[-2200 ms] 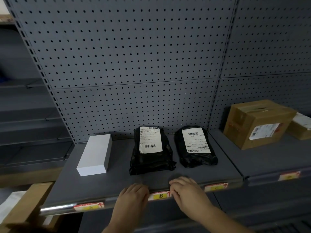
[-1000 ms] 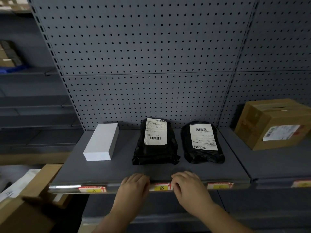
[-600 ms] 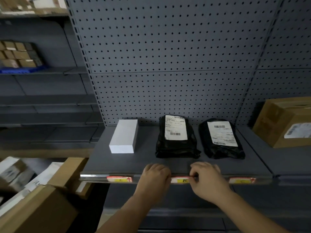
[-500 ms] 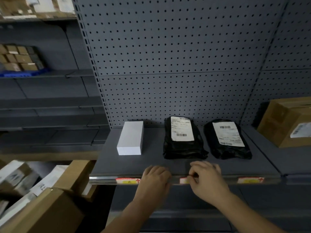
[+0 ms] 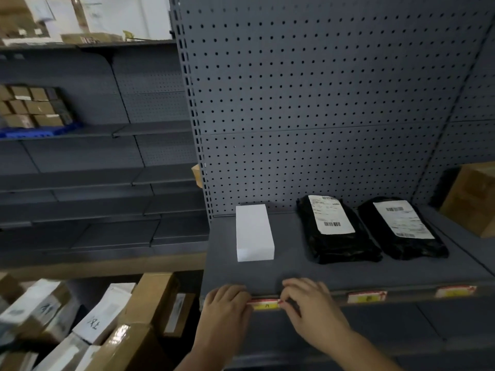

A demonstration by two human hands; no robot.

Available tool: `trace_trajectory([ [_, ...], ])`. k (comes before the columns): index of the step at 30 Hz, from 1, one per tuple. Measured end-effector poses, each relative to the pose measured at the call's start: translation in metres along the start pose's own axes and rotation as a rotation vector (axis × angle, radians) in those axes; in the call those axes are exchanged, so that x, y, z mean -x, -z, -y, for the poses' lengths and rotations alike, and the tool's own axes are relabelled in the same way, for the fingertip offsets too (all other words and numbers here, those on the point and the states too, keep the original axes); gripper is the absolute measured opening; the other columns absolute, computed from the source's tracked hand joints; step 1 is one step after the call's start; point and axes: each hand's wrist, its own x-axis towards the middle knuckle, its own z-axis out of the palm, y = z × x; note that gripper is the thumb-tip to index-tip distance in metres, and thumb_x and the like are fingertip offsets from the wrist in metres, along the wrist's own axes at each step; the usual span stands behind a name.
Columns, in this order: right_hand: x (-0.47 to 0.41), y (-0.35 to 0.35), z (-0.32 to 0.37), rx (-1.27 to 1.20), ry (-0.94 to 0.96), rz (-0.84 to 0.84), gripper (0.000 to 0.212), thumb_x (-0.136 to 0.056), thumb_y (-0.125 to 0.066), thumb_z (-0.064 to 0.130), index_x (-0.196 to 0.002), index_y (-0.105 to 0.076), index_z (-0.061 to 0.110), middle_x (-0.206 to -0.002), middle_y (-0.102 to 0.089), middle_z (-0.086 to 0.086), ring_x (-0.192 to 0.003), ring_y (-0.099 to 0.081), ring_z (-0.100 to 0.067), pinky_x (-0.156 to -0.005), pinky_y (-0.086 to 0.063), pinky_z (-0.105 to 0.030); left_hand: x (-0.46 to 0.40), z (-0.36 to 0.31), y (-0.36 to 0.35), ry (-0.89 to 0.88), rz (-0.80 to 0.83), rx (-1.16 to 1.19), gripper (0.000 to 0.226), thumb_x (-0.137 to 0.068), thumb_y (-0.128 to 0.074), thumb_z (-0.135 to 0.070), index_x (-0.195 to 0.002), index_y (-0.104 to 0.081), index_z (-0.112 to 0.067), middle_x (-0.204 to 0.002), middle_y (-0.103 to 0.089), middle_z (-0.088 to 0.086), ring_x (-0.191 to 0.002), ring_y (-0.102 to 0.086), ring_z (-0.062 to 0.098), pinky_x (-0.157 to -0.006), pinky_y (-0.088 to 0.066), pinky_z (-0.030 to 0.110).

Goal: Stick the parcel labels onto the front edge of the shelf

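A grey shelf has a front edge [image 5: 407,294] that carries three red-and-yellow labels. Label A [image 5: 265,304] lies between my hands, label B [image 5: 367,296] is to its right, and a third label [image 5: 455,291] is further right. My left hand [image 5: 226,307] covers the left end of label A with curled fingers. My right hand [image 5: 312,307] has its fingertips on the right end. On the shelf lie a white box [image 5: 254,232] and two black parcels [image 5: 336,236] [image 5: 403,231] with white shipping labels.
A brown carton [image 5: 474,199] stands on the neighbouring shelf at the right. Cardboard boxes and white packages [image 5: 101,319] are piled low at the left. Grey shelving at the back left holds small stacked boxes [image 5: 32,107]. A pegboard wall [image 5: 321,103] backs the shelf.
Both hands have moved left along the shelf edge, from label B to label A. The view has swung left, bringing the pile of boxes and the left shelving into sight.
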Motion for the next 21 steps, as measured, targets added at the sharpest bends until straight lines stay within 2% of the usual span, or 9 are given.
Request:
trace_trajectory([
  [2,0.001,-0.003,0.001,0.023,-0.01,0.002,0.012,-0.094,-0.051,0.039,-0.098,-0.062,0.036,-0.127,-0.051,0.021,-0.12,-0.042,-0.001,-0.096,-0.024,-0.025,-0.002,0.005,-0.003,0.011,0.014,0.052,0.014,-0.077,-0.063,-0.049,-0.09,-0.066,-0.043,-0.103,-0.062,-0.027,-0.099,-0.06,-0.003,-0.089,-0.046,0.024],
  [4,0.0,-0.004,0.001,0.033,-0.011,-0.013,0.009,-0.09,-0.055,0.038,-0.093,-0.063,0.036,-0.122,-0.056,0.02,-0.115,-0.048,-0.003,-0.093,-0.025,-0.026,-0.004,0.006,-0.005,0.026,0.013,0.063,0.011,-0.075,-0.061,-0.05,-0.083,-0.063,-0.043,-0.095,-0.063,-0.028,-0.09,-0.06,-0.004,-0.081,-0.049,0.022],
  [9,-0.004,-0.002,-0.003,0.042,0.004,0.008,0.01,-0.09,-0.053,0.037,-0.093,-0.062,0.033,-0.121,-0.058,0.02,-0.113,-0.048,-0.003,-0.096,-0.026,-0.023,-0.009,0.007,-0.009,0.046,0.013,0.092,0.009,-0.075,-0.066,-0.045,-0.081,-0.059,-0.042,-0.088,-0.062,-0.026,-0.085,-0.059,-0.004,-0.08,-0.048,0.022],
  [12,-0.007,-0.001,-0.005,0.047,0.028,0.036,0.012,-0.092,-0.051,0.034,-0.093,-0.063,0.032,-0.125,-0.057,0.018,-0.116,-0.046,-0.004,-0.097,-0.025,-0.024,-0.012,0.005,-0.005,0.034,0.055,0.122,0.007,-0.089,-0.055,-0.044,-0.094,-0.059,-0.041,-0.104,-0.06,-0.024,-0.102,-0.056,0.0,-0.096,-0.04,0.025],
  [14,-0.009,0.0,-0.005,0.045,0.039,0.056,0.013,-0.092,-0.051,0.031,-0.092,-0.063,0.029,-0.125,-0.057,0.016,-0.116,-0.047,-0.007,-0.096,-0.027,-0.025,-0.014,0.006,-0.009,-0.012,-0.007,0.161,0.013,-0.096,-0.048,-0.042,-0.104,-0.058,-0.038,-0.115,-0.057,-0.021,-0.113,-0.05,0.003,-0.103,-0.031,0.023],
  [18,-0.013,0.0,-0.005,0.032,0.041,0.077,0.015,-0.094,-0.047,0.027,-0.091,-0.062,0.027,-0.125,-0.057,0.016,-0.117,-0.045,-0.006,-0.099,-0.029,-0.025,-0.016,0.005,-0.007,-0.006,0.018,0.142,0.017,-0.098,-0.046,-0.038,-0.111,-0.058,-0.036,-0.122,-0.055,-0.018,-0.121,-0.047,0.004,-0.105,-0.027,0.023],
  [21,-0.016,0.001,-0.001,0.021,0.035,0.092,0.016,-0.095,-0.045,0.027,-0.09,-0.061,0.028,-0.124,-0.056,0.018,-0.117,-0.044,-0.005,-0.101,-0.031,-0.028,-0.017,0.012,-0.005,0.017,0.045,0.159,0.016,-0.099,-0.043,-0.038,-0.111,-0.053,-0.038,-0.122,-0.052,-0.021,-0.119,-0.045,-0.001,-0.105,-0.027,0.019],
])
